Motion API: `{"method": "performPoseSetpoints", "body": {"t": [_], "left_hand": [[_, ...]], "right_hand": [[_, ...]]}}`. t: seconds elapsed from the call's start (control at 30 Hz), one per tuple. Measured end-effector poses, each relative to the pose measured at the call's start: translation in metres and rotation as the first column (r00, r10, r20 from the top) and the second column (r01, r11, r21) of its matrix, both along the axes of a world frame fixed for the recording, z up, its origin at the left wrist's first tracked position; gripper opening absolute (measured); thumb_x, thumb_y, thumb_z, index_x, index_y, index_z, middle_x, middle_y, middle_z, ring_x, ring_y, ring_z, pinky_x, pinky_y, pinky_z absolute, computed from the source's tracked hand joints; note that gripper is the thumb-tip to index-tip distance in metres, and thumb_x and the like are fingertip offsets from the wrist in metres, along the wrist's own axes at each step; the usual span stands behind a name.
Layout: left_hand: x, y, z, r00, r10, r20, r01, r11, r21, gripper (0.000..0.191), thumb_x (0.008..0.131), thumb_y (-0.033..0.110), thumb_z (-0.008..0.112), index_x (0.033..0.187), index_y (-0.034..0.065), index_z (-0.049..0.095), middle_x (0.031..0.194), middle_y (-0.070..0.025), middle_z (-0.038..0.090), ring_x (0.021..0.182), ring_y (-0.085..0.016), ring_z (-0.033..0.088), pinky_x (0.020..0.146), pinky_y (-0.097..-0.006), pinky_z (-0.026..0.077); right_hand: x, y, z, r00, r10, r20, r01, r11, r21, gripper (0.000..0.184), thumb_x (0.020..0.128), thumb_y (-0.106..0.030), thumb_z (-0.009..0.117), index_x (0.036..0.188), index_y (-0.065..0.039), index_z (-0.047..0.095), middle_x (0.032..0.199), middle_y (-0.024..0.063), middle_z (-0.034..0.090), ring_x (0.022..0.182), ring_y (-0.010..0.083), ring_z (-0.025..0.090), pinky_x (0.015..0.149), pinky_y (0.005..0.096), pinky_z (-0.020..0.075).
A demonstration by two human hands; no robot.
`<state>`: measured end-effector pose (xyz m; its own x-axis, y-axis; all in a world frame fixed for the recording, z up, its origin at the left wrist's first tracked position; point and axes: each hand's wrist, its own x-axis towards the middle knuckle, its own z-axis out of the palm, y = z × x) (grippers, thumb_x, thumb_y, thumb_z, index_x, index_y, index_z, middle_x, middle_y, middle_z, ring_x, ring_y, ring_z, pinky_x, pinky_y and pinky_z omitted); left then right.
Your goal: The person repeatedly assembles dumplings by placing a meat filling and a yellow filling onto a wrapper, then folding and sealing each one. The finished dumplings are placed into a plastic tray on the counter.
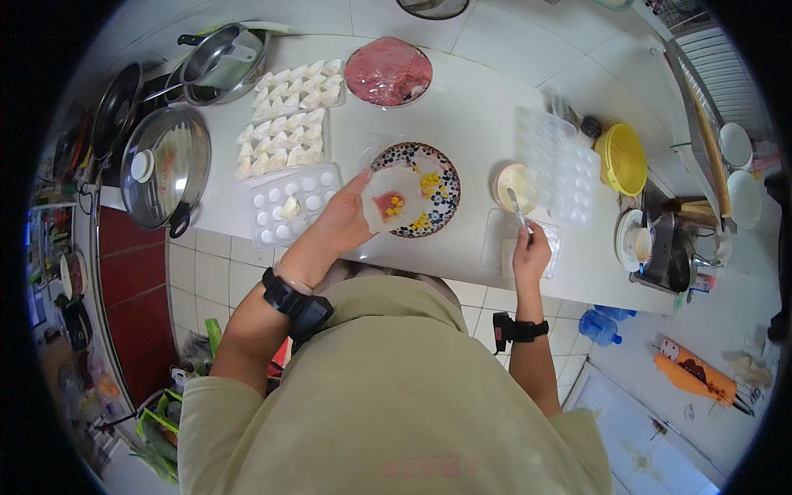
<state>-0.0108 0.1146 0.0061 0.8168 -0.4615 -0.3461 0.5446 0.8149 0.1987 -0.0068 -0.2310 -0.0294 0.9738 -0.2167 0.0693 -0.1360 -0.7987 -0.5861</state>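
Note:
On my left hand (348, 216) lies a thin, pale dumpling wrapper (405, 199) with pink filling and yellow corn kernels (394, 203) on it. It is held over the left part of a patterned plate (456, 185) that carries more corn. My right hand (532, 250) grips a metal utensil (516, 204), perhaps a knife or spoon handle, whose far end is at a small bowl (525, 180) with pale contents. A clear tray (495, 238) with a pale stack lies beside that hand. One folded dumpling (290, 208) sits on a tray with round hollows (266, 235).
Folded dumplings fill two trays (297, 86) (283, 143) at back left. A film-covered plate of raw minced meat (388, 71) stands at the back. A lidded pan (167, 167) is at left; empty plastic trays (563, 167) and a yellow basket (620, 159) are at right.

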Motion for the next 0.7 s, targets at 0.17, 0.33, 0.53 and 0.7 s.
{"method": "performPoseSetpoints", "body": {"t": [0.17,0.33,0.53,0.7], "left_hand": [[0.005,-0.012,0.016,0.995,-0.092,0.031,0.093,0.995,-0.030,0.057,0.098,0.044,0.038,0.139,0.0030,0.038,0.139,-0.0146,0.045,0.128,-0.029,0.042,0.109,-0.0418,0.031],[0.008,-0.028,0.039,0.983,-0.128,0.134,0.134,0.990,-0.042,0.063,0.097,0.052,0.035,0.140,0.0065,0.036,0.138,-0.0122,0.045,0.127,-0.028,0.044,0.108,-0.0429,0.033],[0.006,-0.020,0.052,0.986,-0.156,0.066,0.158,0.987,-0.017,0.066,0.096,0.055,0.032,0.142,0.0076,0.033,0.139,-0.0108,0.044,0.128,-0.028,0.042,0.108,-0.0438,0.033],[0.001,-0.010,0.056,0.986,-0.147,0.083,0.151,0.988,-0.043,0.065,0.097,0.053,0.031,0.143,0.0073,0.032,0.142,-0.0113,0.041,0.130,-0.028,0.041,0.109,-0.0436,0.032]], "right_hand": [[-0.011,0.034,0.044,0.979,0.185,0.084,-0.203,0.884,0.422,0.027,0.092,-0.011,0.054,0.116,0.001,0.060,0.077,0.0015,0.058,0.065,0.0087,0.048,0.058,0.0242,0.0413],[-0.008,0.080,0.112,0.787,0.611,0.086,-0.617,0.773,0.147,0.028,0.085,-0.009,0.062,0.112,-0.004,0.061,0.082,0.0124,0.058,0.070,0.0283,0.059,0.060,0.0358,0.0479],[0.004,0.088,0.134,0.748,0.663,0.041,-0.657,0.747,-0.097,0.027,0.084,-0.007,0.062,0.111,-0.003,0.060,0.078,0.0138,0.054,0.069,0.0318,0.056,0.062,0.0366,0.0474],[0.009,0.073,0.132,0.731,0.666,0.147,-0.630,0.742,-0.229,0.024,0.083,-0.003,0.061,0.107,-0.003,0.059,0.082,0.0155,0.056,0.072,0.0334,0.058,0.060,0.0395,0.0489]]}}
